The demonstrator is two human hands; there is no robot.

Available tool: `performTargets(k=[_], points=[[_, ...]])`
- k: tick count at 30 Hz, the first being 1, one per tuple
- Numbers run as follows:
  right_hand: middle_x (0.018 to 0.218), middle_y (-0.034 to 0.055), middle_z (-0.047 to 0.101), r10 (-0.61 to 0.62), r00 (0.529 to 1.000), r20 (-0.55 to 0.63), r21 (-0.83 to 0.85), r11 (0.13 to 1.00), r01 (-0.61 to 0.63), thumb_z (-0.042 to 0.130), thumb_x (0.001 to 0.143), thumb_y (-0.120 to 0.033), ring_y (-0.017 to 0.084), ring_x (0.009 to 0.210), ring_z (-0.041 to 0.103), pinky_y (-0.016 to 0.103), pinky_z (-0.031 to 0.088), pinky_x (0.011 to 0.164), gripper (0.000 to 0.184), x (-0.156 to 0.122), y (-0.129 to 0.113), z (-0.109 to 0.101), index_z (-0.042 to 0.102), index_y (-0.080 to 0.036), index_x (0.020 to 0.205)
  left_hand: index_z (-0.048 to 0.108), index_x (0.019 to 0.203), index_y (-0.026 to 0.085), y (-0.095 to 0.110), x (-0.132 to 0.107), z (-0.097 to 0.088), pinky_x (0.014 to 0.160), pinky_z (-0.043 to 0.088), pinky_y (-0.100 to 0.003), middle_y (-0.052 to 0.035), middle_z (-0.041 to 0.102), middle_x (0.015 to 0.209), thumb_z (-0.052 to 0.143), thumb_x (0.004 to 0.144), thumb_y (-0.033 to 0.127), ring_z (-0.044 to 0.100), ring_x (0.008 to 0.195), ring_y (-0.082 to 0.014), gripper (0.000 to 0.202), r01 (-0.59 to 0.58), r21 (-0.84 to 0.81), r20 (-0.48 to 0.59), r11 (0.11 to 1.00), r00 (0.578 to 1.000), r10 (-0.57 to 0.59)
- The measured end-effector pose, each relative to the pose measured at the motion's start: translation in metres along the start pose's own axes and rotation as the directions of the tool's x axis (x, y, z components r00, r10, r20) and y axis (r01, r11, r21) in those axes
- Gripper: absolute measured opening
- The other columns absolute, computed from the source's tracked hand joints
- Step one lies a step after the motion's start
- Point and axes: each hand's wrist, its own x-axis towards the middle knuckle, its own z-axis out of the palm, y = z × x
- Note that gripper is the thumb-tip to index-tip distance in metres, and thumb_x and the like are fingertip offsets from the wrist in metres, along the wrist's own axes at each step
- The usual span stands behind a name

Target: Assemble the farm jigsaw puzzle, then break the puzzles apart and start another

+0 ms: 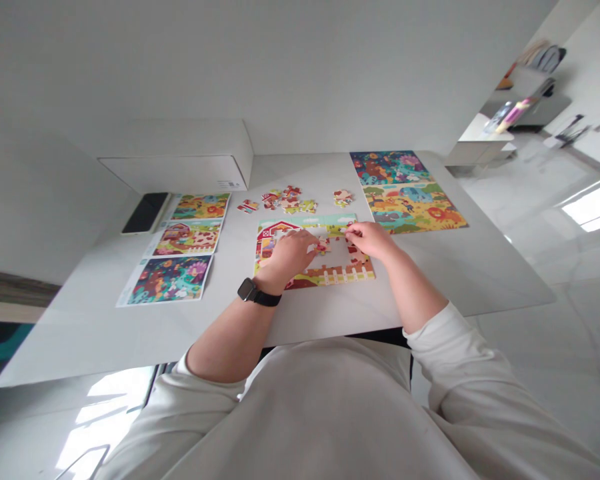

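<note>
A partly assembled farm jigsaw puzzle [350, 274] lies on the table before me, with a red barn at its left and a white fence along the bottom. My left hand [294, 252], a black watch on its wrist, rests over the middle left of the puzzle with fingers stretched out and hides part of it. Just right of its fingertips is a small pinkish puzzle piece [323, 245] in the unfilled middle. At the upper right edge of the puzzle, my right hand [370, 239] has thumb and finger pinched together. What sits between those fingertips is too small to make out.
Several loose puzzle pieces [290, 200] lie beyond the puzzle, with a cow piece [343, 197] apart at right. Two finished-looking picture puzzles [413, 205] lie at right. Picture sheets [173, 277], a phone [146, 213] and a white box [173, 175] occupy the left side.
</note>
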Motion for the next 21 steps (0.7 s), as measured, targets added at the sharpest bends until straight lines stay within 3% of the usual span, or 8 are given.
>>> performTargets(k=[21], points=[[0.105, 0.0044, 0.085, 0.002, 1.0, 0.027, 0.023, 1.0, -0.002, 0.068, 0.099, -0.031, 0.022, 0.095, 0.077, 0.031, 0.053, 0.085, 0.019, -0.0005, -0.0012, 0.0, 0.084, -0.026, 0.108, 0.081, 0.123, 0.025, -0.0005, 0.0018, 0.0008, 0.109, 0.053, -0.045, -0.0087, 0.076, 0.134, 0.064, 0.098, 0.027, 0.07, 0.123, -0.0303, 0.03, -0.016, 0.007, 0.024, 1.0, 1.0, 0.016]])
